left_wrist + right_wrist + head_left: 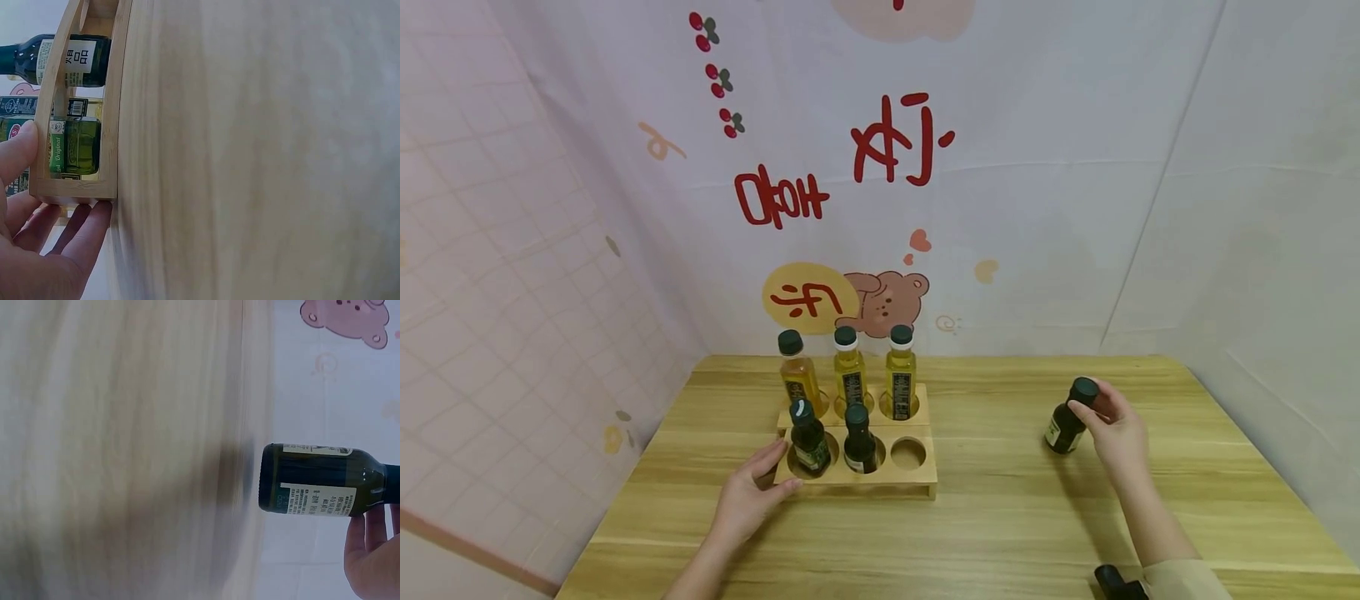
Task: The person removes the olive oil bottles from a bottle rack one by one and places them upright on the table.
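My left hand grips the left end of a two-tier wooden bottle rack, thumb at the front and fingers against the side in the left wrist view. Three bottles with yellow to amber oil stand in its back row, among them an amber one. A green bottle and a dark bottle occupy the front row; the front right hole holds nothing. Off to the right, my right hand pinches another dark bottle near its green cap. That bottle is nearly upright and seems raised off the table.
A black object lies by the right sleeve at the near edge, partly cut off. Wood-grain tabletop spans the space between rack and held bottle. A printed cloth hangs behind the table, with more cloth at both sides.
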{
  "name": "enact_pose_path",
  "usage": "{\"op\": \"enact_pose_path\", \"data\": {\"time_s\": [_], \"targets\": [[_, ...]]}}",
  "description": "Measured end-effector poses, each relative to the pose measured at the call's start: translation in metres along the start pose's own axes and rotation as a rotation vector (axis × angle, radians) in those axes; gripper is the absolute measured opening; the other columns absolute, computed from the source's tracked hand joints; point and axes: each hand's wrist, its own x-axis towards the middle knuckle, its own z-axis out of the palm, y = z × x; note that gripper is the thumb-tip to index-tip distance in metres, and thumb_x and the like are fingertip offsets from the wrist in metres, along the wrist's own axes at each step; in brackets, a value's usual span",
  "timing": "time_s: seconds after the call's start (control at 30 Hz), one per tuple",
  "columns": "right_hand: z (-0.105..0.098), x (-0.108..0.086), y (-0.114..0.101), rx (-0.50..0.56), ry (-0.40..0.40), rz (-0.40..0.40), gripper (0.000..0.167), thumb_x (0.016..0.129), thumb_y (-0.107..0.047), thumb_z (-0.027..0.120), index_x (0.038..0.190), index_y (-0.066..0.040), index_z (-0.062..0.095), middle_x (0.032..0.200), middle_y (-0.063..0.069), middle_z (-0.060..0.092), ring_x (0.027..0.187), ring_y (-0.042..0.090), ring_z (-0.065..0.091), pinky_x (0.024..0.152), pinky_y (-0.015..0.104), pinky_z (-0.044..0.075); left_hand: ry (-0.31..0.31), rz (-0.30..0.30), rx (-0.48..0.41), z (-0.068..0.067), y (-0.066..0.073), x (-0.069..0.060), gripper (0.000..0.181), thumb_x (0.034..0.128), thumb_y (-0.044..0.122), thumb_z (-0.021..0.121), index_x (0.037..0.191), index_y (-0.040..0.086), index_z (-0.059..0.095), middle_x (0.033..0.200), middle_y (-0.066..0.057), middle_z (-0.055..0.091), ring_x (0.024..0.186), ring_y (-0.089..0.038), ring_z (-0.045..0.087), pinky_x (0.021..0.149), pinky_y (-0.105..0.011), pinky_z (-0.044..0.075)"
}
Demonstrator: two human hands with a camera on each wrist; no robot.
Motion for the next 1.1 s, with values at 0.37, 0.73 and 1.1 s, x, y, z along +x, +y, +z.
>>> {"op": "enact_pose_path", "data": {"time_s": [0.37,0.73,1.1], "targets": [[-0.011,0.009,0.007,0.029,0.082,0.041,0.047,0.092,-0.022,0.074,0.133,-0.006,0.058,0.096,-0.030,0.058,0.092,-0.009,0.055,0.079,0.005,0.044,-0.009,-0.016,-0.006,0.001,-0.001,0.001,0.071,0.0795,0.022,0.085,0.141,0.005,0.054,0.149,-0.011,0.047,0.139,-0.034,0.038,0.110,-0.046,0.035],[-0.021,0.016,0.010,-0.060,0.074,0.091,0.059,0.094,-0.031,0.071,0.142,-0.003,0.051,0.099,-0.027,0.054,0.090,-0.010,0.051,0.077,0.004,0.041,-0.007,-0.010,-0.003,0.001,0.001,0.000,0.070,0.0798,0.020,0.085,0.140,0.003,0.054,0.149,-0.013,0.047,0.139,-0.036,0.038,0.112,-0.046,0.033],[-0.025,0.020,0.016,-0.056,0.076,0.099,0.059,0.093,-0.032,0.071,0.142,-0.005,0.051,0.104,-0.023,0.055,0.092,-0.008,0.050,0.076,0.004,0.042,0.011,0.025,0.026,0.001,0.001,0.000,0.071,0.0785,0.025,0.086,0.139,0.004,0.056,0.146,-0.012,0.050,0.137,-0.034,0.042,0.107,-0.046,0.038]]}}
